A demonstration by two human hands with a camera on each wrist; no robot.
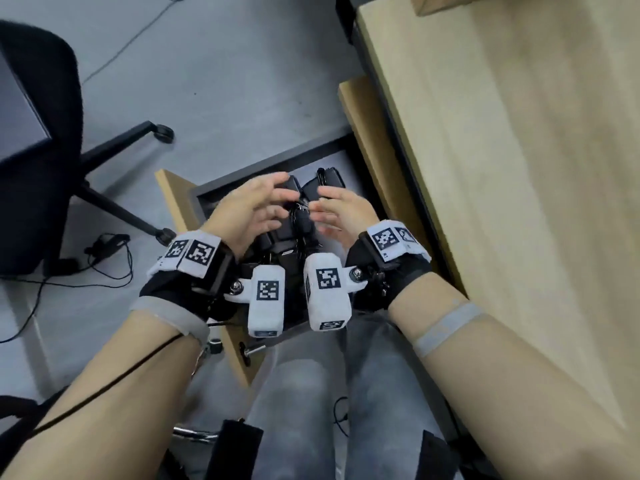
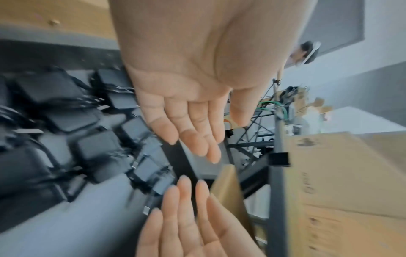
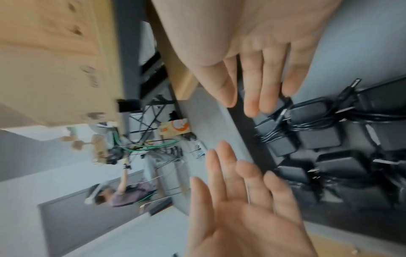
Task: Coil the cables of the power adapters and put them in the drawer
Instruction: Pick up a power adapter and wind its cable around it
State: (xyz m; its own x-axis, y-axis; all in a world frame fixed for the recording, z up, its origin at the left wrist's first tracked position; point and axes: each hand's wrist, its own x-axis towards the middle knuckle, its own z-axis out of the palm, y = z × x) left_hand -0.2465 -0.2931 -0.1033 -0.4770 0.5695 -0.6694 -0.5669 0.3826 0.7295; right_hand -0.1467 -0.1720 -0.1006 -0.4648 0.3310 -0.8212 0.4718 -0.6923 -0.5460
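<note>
The open drawer (image 1: pixel 177 209) below the desk holds several black power adapters (image 1: pixel 330 180) with coiled cables (image 1: pixel 302 221). My left hand (image 1: pixel 273 199) and right hand (image 1: pixel 325 206) hover just above them, palms facing each other, fingers straight and holding nothing. In the left wrist view my left hand (image 2: pixel 208 130) is spread over the adapters (image 2: pixel 96 144), with the right hand (image 2: pixel 186 217) opposite it. The right wrist view shows my right hand (image 3: pixel 252 97) empty beside the adapters (image 3: pixel 318 135) and the drawer wall (image 3: pixel 259 149). My wrists hide the near part of the drawer.
The light wooden desk top (image 1: pixel 519 168) runs along the right. A black office chair (image 1: pixel 41 133) stands at the left, with loose cables (image 1: pixel 107 251) on the grey floor. My knees (image 1: pixel 301 393) are below the drawer. A cardboard box (image 2: pixel 340 182) and a distant person (image 3: pixel 123 194) appear.
</note>
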